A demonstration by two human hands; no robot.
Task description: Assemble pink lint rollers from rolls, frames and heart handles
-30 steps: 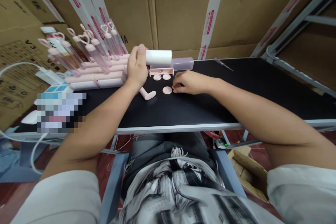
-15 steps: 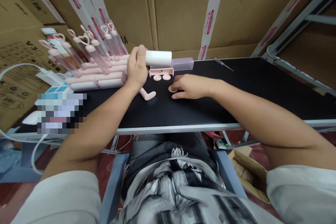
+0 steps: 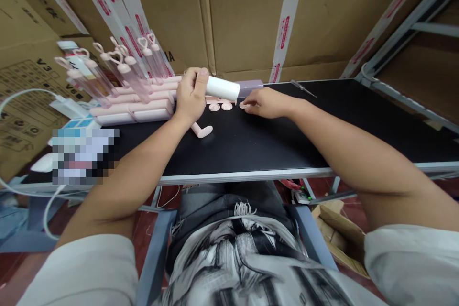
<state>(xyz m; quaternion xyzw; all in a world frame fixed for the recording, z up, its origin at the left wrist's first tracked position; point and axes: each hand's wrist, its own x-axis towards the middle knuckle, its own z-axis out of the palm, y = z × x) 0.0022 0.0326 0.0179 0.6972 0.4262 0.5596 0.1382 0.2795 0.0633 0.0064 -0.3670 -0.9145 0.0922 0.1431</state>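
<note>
- Moderate, diffuse light; white tube point(image 3: 223, 88) pale and bright.
- Shelving point(image 3: 423, 64) right of the tube dimmer.
- Shirt point(image 3: 229, 267) below the tube softly blurred.
- Pixelated patch point(image 3: 84, 155) left of the tube.
- Wide-angle stretching around the edges.

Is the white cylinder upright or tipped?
Tipped: the white cylinder is nearly level, its free end pointing right from the left hand.

head cam, one view only, looks fwd + down, hands about arm's length off
</note>
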